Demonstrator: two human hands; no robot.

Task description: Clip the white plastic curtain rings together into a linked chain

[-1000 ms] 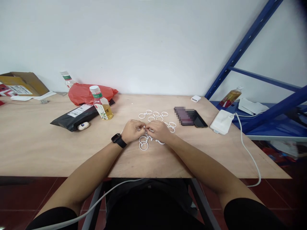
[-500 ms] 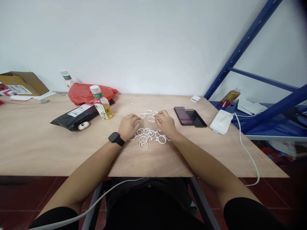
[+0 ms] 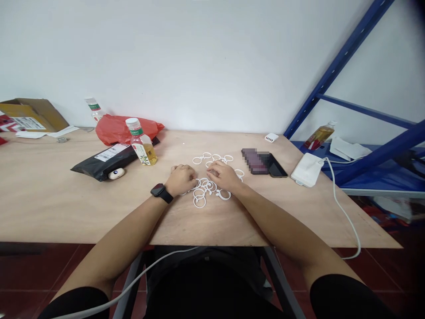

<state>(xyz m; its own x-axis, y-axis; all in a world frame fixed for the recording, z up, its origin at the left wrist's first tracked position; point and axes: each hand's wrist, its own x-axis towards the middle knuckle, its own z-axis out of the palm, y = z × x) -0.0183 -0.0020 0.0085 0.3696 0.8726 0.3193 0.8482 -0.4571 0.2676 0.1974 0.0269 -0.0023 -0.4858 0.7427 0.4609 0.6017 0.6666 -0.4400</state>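
Both my hands rest on the wooden table [image 3: 59,199] around a cluster of white plastic rings. My left hand [image 3: 182,179], with a black watch on its wrist, has its fingers curled at the left end of a chain of linked rings [image 3: 200,194]. My right hand [image 3: 224,176] is curled too, its fingertips pinched on a white ring just above the chain. Several loose white rings [image 3: 212,157] lie just beyond both hands, and a few more sit to the right of my right hand.
Two phones [image 3: 264,161] and a white power bank [image 3: 307,169] with a cable lie to the right. A tea bottle [image 3: 141,142], a black parcel [image 3: 104,160], a red bag [image 3: 116,128] and a cardboard box [image 3: 28,115] stand at the left. Blue shelving [image 3: 372,155] stands on the right.
My hands parted and my right hand reached out to the loose rings, then drew back toward the chain. My left hand stayed at the chain's left end.
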